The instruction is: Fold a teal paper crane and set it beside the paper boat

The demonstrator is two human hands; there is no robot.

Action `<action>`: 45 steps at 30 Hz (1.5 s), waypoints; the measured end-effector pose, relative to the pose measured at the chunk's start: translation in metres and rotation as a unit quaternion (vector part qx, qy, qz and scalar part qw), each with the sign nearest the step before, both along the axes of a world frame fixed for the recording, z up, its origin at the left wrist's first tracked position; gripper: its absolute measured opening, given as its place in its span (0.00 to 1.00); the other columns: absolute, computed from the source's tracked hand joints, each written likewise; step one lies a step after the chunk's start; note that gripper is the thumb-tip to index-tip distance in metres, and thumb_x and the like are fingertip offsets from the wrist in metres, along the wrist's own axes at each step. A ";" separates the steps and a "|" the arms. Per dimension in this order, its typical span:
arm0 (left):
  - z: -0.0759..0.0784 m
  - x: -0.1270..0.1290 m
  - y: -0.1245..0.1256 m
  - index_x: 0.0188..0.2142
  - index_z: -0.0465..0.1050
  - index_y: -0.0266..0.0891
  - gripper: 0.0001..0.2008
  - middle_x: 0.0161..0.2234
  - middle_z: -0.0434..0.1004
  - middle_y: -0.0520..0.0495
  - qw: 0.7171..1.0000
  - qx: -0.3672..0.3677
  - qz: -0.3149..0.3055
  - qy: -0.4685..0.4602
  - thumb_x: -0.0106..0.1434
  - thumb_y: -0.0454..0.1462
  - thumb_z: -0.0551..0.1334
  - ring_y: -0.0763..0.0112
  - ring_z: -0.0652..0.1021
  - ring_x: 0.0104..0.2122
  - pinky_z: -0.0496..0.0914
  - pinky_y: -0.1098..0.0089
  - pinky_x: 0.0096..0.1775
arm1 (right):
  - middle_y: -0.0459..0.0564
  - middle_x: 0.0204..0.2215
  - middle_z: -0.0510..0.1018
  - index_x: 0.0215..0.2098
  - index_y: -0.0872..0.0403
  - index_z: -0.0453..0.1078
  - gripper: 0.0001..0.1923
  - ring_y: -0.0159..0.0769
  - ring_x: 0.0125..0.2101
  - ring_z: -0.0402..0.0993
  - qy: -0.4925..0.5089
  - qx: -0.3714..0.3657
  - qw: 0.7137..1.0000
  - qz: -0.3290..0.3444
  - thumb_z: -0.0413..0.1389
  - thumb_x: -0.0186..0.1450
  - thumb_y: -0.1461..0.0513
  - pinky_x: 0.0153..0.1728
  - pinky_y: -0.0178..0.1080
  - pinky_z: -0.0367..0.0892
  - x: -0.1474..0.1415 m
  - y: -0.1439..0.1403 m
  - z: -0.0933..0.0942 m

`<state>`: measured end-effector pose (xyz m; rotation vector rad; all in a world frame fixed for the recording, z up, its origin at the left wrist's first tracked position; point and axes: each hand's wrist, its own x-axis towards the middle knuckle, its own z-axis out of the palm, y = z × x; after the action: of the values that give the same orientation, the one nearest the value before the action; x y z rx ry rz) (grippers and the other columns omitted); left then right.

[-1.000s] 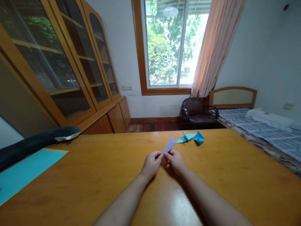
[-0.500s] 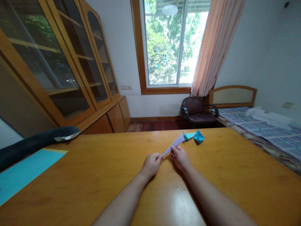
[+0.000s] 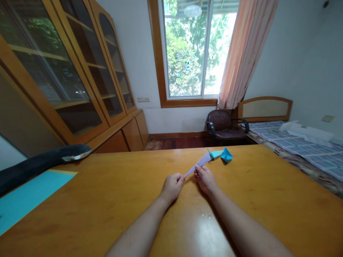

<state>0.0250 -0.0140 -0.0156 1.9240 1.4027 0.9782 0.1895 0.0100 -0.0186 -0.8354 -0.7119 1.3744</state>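
A folded lavender sheet of paper [image 3: 202,160], narrow and pointed at its near end, is held between my two hands above the table. My left hand [image 3: 173,185] is closed, pinching the pointed end. The fingers of my right hand [image 3: 205,177] pinch the lower edge of the paper around its middle. Just beyond the wide end lie a green and pale-turquoise folded paper piece [image 3: 216,154] and a blue folded paper shape [image 3: 226,156]. Part of the green piece is hidden behind the lavender paper.
The glossy wooden table [image 3: 120,200] spans the foreground. A turquoise sheet [image 3: 34,196] with a yellow edge lies at left, beside a dark, padded-looking long object [image 3: 48,159]. Past the far edge stand a brown armchair [image 3: 223,125] and a bed [image 3: 292,135]; a glass-door cabinet [image 3: 107,117] is on the left.
Almost nothing differs. Both hands keep the same grip on the lavender paper, with only a very slight shift of the fingers.
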 end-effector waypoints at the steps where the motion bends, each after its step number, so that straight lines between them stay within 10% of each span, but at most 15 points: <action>1: 0.000 0.000 0.000 0.22 0.69 0.36 0.19 0.20 0.67 0.53 1.000 0.006 0.003 0.003 0.64 0.46 0.53 0.73 0.67 0.23 0.54 0.73 0.26 | 0.42 0.17 0.69 0.21 0.54 0.67 0.20 0.27 0.20 0.61 0.000 -0.002 1.000 0.001 0.69 0.43 0.51 0.23 0.32 0.56 0.000 0.000 0.000; 31: 0.001 -0.002 -0.002 0.18 0.66 0.36 0.20 0.19 0.64 0.53 0.997 0.010 -0.075 -0.005 0.63 0.43 0.53 0.75 0.64 0.22 0.54 0.74 0.26 | 0.40 0.13 0.64 0.20 0.55 0.67 0.20 0.25 0.17 0.53 -0.122 0.016 0.986 0.114 0.66 0.47 0.48 0.19 0.32 0.47 -0.011 -0.013 0.002; 37: 0.001 0.000 -0.002 0.22 0.73 0.36 0.21 0.21 0.71 0.50 0.998 0.046 -0.043 0.029 0.65 0.43 0.52 0.73 0.68 0.23 0.54 0.72 0.27 | 0.44 0.23 0.74 0.32 0.54 0.72 0.17 0.27 0.21 0.62 -0.087 0.042 0.988 0.123 0.66 0.48 0.55 0.23 0.32 0.55 -0.018 -0.015 0.007; 45: 0.006 0.001 -0.006 0.25 0.75 0.36 0.20 0.24 0.76 0.47 0.997 0.029 -0.067 0.032 0.66 0.43 0.51 0.72 0.70 0.24 0.56 0.72 0.27 | 0.41 0.16 0.71 0.24 0.54 0.69 0.14 0.26 0.17 0.63 -0.122 0.011 0.990 0.076 0.67 0.43 0.59 0.20 0.31 0.58 -0.022 -0.014 0.007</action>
<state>0.0257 -0.0198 -0.0095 2.0797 1.2734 0.9097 0.1680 -0.0038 -0.0118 -0.9571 -0.9957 1.4095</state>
